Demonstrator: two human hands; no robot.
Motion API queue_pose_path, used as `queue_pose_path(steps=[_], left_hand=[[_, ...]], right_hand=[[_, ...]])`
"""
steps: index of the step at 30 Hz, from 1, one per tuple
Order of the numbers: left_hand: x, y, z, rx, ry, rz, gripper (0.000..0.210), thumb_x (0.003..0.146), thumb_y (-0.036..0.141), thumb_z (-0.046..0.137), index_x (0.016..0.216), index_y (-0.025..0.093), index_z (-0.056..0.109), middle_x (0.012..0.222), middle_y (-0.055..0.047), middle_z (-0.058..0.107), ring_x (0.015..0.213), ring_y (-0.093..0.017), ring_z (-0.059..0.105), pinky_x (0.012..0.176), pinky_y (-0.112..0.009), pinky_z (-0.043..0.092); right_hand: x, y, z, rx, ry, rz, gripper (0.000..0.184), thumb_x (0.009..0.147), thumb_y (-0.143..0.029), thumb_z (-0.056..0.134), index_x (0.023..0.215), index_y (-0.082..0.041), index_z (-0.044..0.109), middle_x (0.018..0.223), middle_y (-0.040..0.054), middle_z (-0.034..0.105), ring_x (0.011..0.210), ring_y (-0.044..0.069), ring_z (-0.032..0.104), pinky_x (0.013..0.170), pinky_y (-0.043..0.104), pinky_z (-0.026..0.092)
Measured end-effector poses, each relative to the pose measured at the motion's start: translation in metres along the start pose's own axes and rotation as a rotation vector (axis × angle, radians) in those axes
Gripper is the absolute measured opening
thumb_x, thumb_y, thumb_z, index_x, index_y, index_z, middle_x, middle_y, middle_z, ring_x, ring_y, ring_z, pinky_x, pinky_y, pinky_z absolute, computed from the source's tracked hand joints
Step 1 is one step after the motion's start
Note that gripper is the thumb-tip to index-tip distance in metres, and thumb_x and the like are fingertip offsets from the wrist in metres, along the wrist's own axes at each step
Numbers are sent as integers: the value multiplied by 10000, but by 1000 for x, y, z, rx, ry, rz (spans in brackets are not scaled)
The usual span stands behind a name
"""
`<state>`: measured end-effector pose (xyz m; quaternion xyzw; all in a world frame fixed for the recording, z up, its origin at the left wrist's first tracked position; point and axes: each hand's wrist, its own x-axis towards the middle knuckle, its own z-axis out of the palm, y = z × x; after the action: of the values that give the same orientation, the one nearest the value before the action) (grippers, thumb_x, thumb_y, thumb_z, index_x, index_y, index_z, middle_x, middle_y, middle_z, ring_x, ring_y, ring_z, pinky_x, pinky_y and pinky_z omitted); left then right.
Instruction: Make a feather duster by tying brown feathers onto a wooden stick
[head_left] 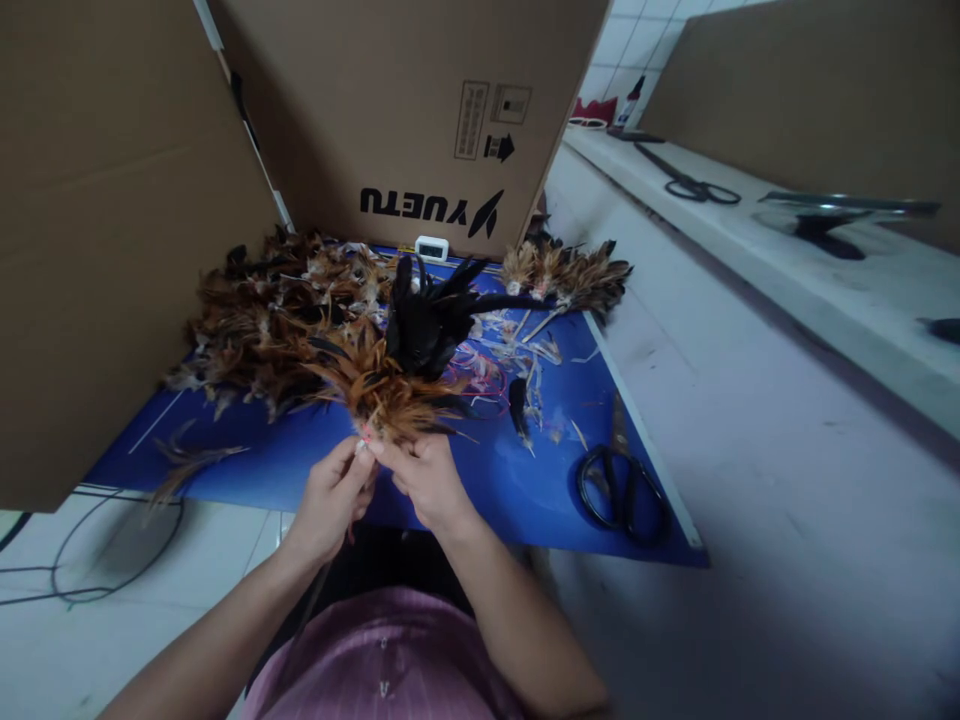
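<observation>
Both my hands meet near the front edge of the blue table, pinched on the base of a feather bundle (382, 395). The bundle fans out away from me, orange-brown with dark tips, and some pink thread shows at its base. My left hand (340, 492) has thumb and fingers closed on the bound quill end. Just right of it, my right hand (427, 480) pinches the same base below the feathers. Black feathers (431, 320) stand directly behind the bundle. Pink thread (487, 380) lies in loops to the right. What the lower fingers hold is hidden.
Brown feather bundles (262, 320) pile up at the left, and more bundles (566, 272) lie at the back right. Black-handled scissors (621, 490) rest near the right corner of the blue table (300, 470). Cardboard boxes (405, 110) wall the back and left. A white ledge (735, 220) runs along the right.
</observation>
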<state>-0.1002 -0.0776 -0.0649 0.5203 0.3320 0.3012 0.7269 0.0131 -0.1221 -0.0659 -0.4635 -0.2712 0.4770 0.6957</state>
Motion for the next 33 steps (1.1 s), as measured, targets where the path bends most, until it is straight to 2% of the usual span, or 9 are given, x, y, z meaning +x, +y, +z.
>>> queue_pose_path(steps=[3,8,13,16,18,22,25,29,33], left_hand=[[0,3,0,-72,10,-42,349,775,466,657,740,145,525,556,64,386,382,0,263,345,-112,171],[-2,14,-2,-227,-86,-176,372,753,473,673,692,141,516,494,64,390,353,5,193,326,-110,138],[-1,13,-9,-376,-276,-383,353,728,439,700,666,142,518,460,76,351,342,5,122,297,-109,121],[1,11,-9,-425,-361,-460,324,711,378,717,643,150,498,424,92,298,326,-2,110,283,-117,125],[1,10,-6,-381,-318,-426,334,738,401,692,646,150,491,421,90,304,327,-2,118,290,-117,122],[-2,3,1,-174,-75,-137,304,803,444,631,788,158,530,526,66,419,354,4,199,331,-107,143],[-3,-3,3,-67,16,4,299,789,421,660,776,155,524,559,72,397,382,3,256,358,-112,188],[-2,-2,3,-106,33,-24,310,781,421,666,743,152,516,543,76,372,379,0,234,353,-123,172],[-1,6,1,-185,-41,-124,335,765,424,680,704,154,492,506,83,338,370,-3,204,348,-127,142]], right_hand=[[0,-3,-1,-34,-77,-18,279,696,-396,731,787,-146,647,535,-64,408,463,48,307,422,199,241],[2,-4,-13,-33,-173,-17,288,703,-396,733,843,-157,652,619,-35,512,487,52,366,426,195,242],[3,3,-18,27,-293,16,374,662,-458,756,608,-155,544,481,-86,345,410,30,252,392,203,181],[1,3,-16,39,-266,22,462,622,-464,779,504,-164,447,437,-93,302,396,29,244,391,209,179],[-1,1,-14,43,-215,14,486,631,-447,775,486,-171,403,429,-96,287,386,26,228,386,213,166],[-4,-1,-10,37,-83,-3,521,649,-415,766,477,-184,332,440,-99,258,404,26,206,390,215,153],[-3,0,-8,-24,-21,-25,447,660,-413,761,501,-173,418,456,-93,281,432,35,225,408,213,182],[0,5,-11,-39,-103,11,310,690,-440,737,733,-153,629,533,-66,415,451,43,265,414,207,208],[2,10,-16,30,-148,41,292,677,-405,756,727,-152,621,537,-68,399,438,35,257,392,199,188]])
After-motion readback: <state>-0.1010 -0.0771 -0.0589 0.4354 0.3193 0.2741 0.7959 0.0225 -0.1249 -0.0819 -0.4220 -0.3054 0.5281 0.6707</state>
